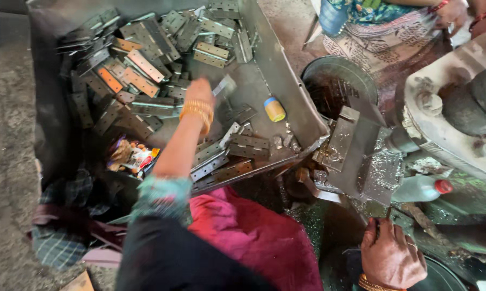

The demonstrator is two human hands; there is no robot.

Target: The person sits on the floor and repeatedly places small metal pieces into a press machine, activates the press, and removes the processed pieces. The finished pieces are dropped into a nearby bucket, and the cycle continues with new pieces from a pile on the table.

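Pinched in my left hand (201, 92) is 1 metal hinge (224, 86), lifted a little above the bare floor of the big metal tray (286, 81). Heaps of similar hinges (140, 64) fill the tray's far end, and a few more lie loose by its near edge. I see a small yellow jar with a blue lid (274, 109) lying just beside that hand. My right hand (391, 256) sits low by the press machine (361, 156), fingers curled shut around something I cannot make out. A white bottle with a red cap (422, 188) lies beside the machine. Another person's patterned clothing (383, 37) shows at the top.
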